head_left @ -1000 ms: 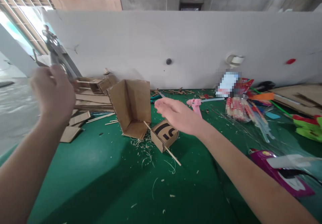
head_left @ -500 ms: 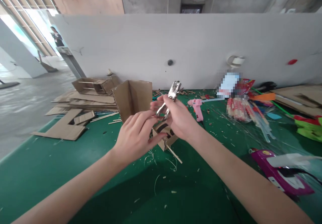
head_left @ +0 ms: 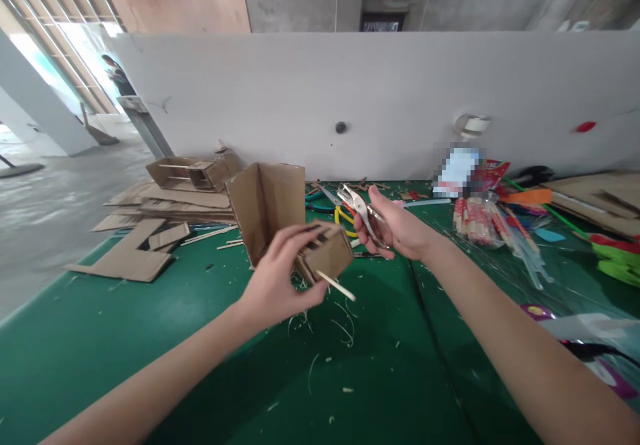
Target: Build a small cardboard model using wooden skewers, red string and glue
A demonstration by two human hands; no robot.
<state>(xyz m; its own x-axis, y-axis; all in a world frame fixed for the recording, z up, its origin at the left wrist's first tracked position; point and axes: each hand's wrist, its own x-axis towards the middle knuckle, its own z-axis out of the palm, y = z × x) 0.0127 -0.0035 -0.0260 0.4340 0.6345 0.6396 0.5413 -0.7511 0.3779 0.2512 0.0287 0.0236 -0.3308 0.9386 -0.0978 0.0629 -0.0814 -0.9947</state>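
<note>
My left hand [head_left: 277,278] is closed around the side of a small cardboard box [head_left: 334,255], thumb at its lower edge and fingers over its top. The box sits tilted, and a thin wooden stick [head_left: 341,287] pokes out of its near face. To the right, my right hand [head_left: 400,226] grips a silver hand-held hole punch [head_left: 356,202], its jaws pointing up and left. Behind the box stands a folded cardboard piece [head_left: 277,198]. Scissors with yellow handles [head_left: 344,221] lie behind the punch, partly hidden.
Cardboard sheets [head_left: 135,251] are stacked at the left, with a cardboard frame [head_left: 185,173] on top. Bagged sticks [head_left: 473,221], a phone-like screen [head_left: 456,171] and a purple device [head_left: 617,381] lie at the right. Wood shavings litter the green table [head_left: 240,378]. A white partition [head_left: 280,91] stands behind.
My right hand moved right with the hole punch, away from the left hand, now covering most of the pink glue gun. My left hand has taken hold of the small box and tilted it.
</note>
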